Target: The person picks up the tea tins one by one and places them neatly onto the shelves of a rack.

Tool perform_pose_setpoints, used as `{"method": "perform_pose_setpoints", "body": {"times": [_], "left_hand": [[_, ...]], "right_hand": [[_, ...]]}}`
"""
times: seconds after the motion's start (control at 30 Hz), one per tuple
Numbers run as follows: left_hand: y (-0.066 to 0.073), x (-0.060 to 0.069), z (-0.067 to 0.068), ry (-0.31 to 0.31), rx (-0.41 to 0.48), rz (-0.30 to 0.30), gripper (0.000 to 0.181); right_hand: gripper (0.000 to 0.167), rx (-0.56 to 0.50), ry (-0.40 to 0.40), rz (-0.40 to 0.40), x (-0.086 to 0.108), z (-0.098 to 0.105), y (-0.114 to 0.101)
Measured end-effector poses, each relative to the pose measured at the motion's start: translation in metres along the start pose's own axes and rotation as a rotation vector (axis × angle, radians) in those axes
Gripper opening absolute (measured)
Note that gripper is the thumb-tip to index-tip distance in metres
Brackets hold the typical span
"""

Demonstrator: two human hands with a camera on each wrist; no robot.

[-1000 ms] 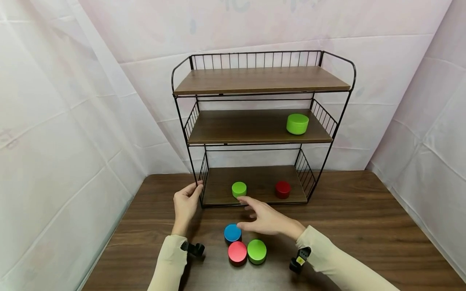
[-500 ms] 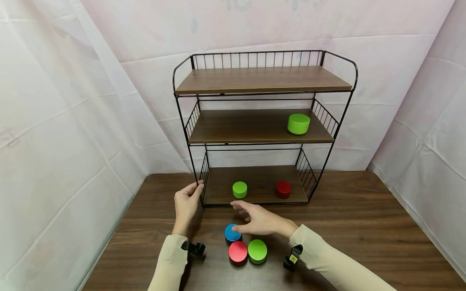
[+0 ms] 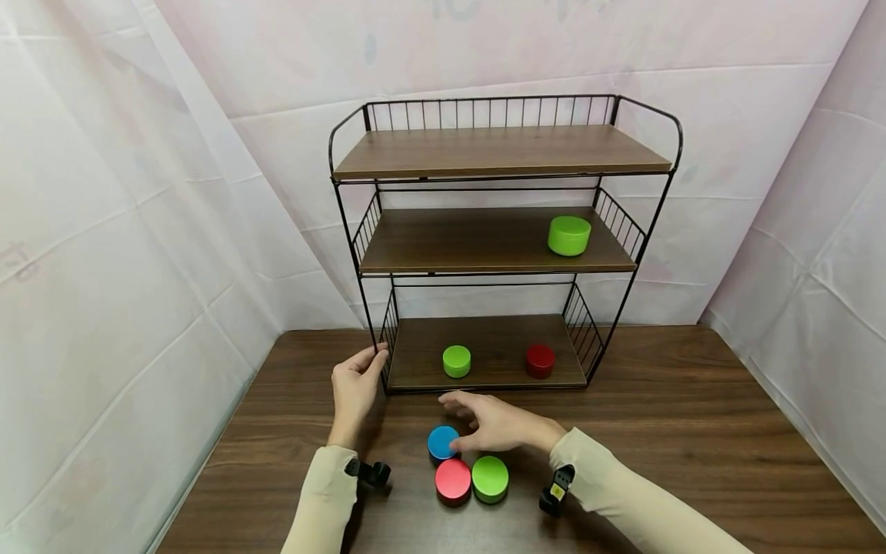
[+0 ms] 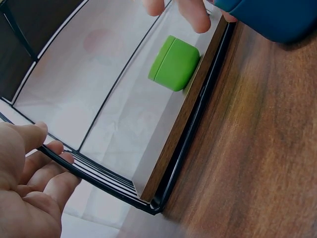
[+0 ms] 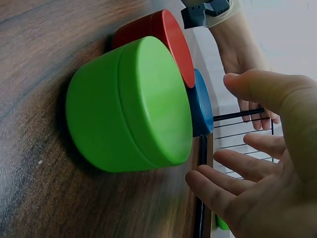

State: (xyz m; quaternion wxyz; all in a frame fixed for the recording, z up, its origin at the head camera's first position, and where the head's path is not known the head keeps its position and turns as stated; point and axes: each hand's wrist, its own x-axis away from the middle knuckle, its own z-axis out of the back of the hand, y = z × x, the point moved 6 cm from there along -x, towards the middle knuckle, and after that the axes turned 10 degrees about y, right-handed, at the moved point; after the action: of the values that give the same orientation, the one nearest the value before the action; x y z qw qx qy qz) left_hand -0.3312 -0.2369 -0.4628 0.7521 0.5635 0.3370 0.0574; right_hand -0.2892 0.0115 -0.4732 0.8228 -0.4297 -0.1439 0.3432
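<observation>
My left hand (image 3: pixel 355 388) grips the front left post of the black wire rack (image 3: pixel 363 308); the left wrist view shows its thumb and fingers (image 4: pixel 54 163) round the rod. My right hand (image 3: pixel 501 423) is spread, palm toward the blue round container (image 3: pixel 441 442), its thumb by that lid's right edge; whether they touch I cannot tell. Against the blue one stand a red-pink container (image 3: pixel 453 482) and a green container (image 3: pixel 490 478), together on the table. In the right wrist view the right hand (image 5: pixel 257 168) has its fingers apart, with nothing in them.
On the lowest shelf (image 3: pixel 498 331) sit a small green container (image 3: pixel 456 361) and a dark red one (image 3: pixel 540 361). A larger green container (image 3: pixel 569 235) is at the right of the middle shelf. The wooden table (image 3: pixel 692 415) extends on both sides; white cloth hangs behind.
My right hand has moved left and down, from the front of the lowest shelf to beside the blue container. The left hand stays on the rack post.
</observation>
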Motion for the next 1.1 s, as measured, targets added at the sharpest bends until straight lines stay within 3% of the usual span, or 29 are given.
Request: {"method": "perform_pose_setpoints", "body": {"times": [0.57,1.1], "left_hand": [[0.000,0.001,0.001,-0.004,-0.011,0.000,0.020],[0.000,0.001,-0.002,0.035,-0.022,0.019,0.016]], "right_hand": [[0.067,0.080,-0.060,-0.004,-0.002,-0.010,-0.001],[0.061,0.134,-0.122,-0.010,-0.008,-0.016,0.004]]}}
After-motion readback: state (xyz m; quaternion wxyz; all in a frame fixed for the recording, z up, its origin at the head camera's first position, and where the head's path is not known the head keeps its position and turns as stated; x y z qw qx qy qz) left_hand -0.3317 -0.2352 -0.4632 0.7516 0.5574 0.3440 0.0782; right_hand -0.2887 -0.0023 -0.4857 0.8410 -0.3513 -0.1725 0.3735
